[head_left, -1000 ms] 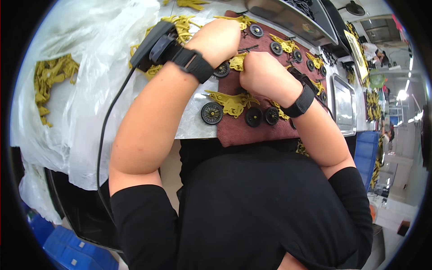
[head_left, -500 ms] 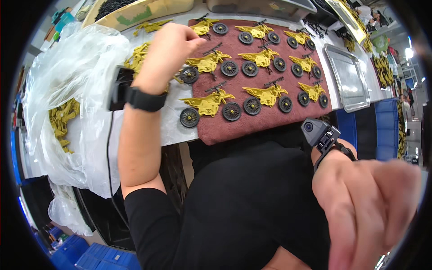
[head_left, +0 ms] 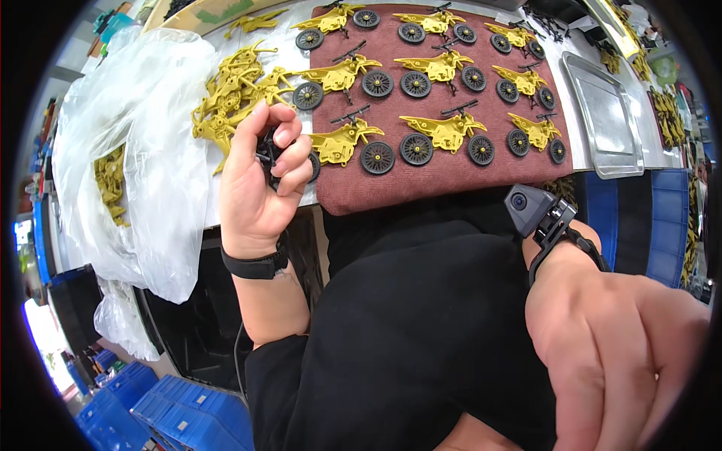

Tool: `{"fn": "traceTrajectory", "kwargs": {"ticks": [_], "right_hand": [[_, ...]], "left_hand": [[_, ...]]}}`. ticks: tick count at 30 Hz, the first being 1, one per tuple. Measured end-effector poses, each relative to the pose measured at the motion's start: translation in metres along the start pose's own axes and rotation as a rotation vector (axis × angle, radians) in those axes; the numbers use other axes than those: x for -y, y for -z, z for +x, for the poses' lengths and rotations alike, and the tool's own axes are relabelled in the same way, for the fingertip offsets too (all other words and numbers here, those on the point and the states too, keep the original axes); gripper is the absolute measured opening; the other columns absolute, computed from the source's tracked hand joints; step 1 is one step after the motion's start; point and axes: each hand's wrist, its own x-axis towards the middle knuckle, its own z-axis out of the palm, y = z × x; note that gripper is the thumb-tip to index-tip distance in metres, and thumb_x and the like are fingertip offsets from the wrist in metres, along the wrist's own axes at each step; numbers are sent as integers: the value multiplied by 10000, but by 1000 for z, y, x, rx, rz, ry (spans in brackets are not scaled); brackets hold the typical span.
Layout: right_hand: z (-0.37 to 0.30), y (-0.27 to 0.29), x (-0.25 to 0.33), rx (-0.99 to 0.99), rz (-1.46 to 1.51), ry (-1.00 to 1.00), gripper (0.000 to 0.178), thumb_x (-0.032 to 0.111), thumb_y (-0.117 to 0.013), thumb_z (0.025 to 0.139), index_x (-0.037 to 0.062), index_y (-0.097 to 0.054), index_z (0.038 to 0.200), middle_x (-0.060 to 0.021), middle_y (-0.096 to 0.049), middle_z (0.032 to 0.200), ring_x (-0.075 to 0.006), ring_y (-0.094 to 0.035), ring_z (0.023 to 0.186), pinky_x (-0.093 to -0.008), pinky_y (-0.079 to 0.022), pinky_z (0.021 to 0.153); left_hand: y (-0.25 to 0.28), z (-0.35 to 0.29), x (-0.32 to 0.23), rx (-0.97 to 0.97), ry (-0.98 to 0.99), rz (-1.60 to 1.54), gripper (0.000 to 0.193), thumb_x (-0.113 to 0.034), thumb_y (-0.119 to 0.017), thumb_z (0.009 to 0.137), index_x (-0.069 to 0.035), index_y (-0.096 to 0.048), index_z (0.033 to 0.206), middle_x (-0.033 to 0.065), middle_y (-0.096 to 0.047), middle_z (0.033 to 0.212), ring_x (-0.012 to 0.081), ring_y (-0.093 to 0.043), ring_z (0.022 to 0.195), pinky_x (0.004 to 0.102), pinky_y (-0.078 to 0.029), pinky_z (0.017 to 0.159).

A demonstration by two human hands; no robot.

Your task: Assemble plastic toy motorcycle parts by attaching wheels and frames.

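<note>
My left hand [head_left: 263, 177] is raised palm up at the table's front edge, its fingers curled around small black plastic parts [head_left: 268, 154]. Beside it lie yellow toy motorbike bodies in a loose pile [head_left: 237, 86]. On the maroon cloth [head_left: 361, 188], toy motorbikes stand in rows, each a yellow body with black wheels and a black handlebar; the nearest one [head_left: 342, 143] is partly covered by my left fingers. My right hand [head_left: 613, 346] is low at the right, away from the table, its fingers bent down and close together. The fingertips and anything in them are hidden.
A clear plastic bag [head_left: 162, 150] holding yellow parts covers the table's left. At the right is a metal tray [head_left: 598, 113]. Tubs stand along the back, and blue crates [head_left: 188, 413] are on the floor at lower left. A small camera [head_left: 526, 207] sits on my right wrist.
My left hand has come back from the far left of the cloth toward me and turned palm up, with black parts now showing in it. My right hand has shifted only slightly.
</note>
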Motion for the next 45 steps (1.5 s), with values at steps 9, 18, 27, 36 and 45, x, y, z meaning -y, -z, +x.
{"fn": "traceTrajectory", "kwargs": {"ticks": [9,18,27,36,45], "right_hand": [[-4,15,-6,34,98,-63,164,-6,-651,809,-9,-489,839,-129,-528,912,-321,-647,772,-472,-560,697],[-2,22,-7,49,115,-103,155,-7,-644,812,-13,-491,840,-131,-527,917,-323,-646,772,-470,-559,697],[-2,26,-2,84,148,-157,146,-8,-637,815,-17,-493,842,-133,-526,922,-325,-645,773,-468,-557,697],[-4,29,-3,105,189,-206,137,-9,-629,818,-20,-495,843,-135,-525,926,-327,-643,773,-466,-556,697],[-7,30,0,128,220,-247,129,-11,-622,821,-24,-496,845,-137,-524,931,-329,-642,773,-464,-554,697]], "left_hand": [[-1,-10,20,0,44,-258,185,-207,-464,948,-33,-523,931,2,-413,746,72,-339,534,198,-246,397],[-9,-10,34,9,72,-196,179,-183,-433,965,-10,-476,948,5,-378,745,66,-314,532,194,-237,399],[-12,-5,40,57,88,-128,238,-232,-459,944,-12,-549,939,15,-433,757,70,-342,531,182,-245,385],[-12,-7,45,74,87,-121,255,-230,-445,952,0,-553,945,22,-436,757,71,-343,531,180,-242,384],[-15,-8,46,96,85,-113,262,-235,-444,954,2,-557,951,22,-441,758,70,-337,519,181,-242,386]]}}
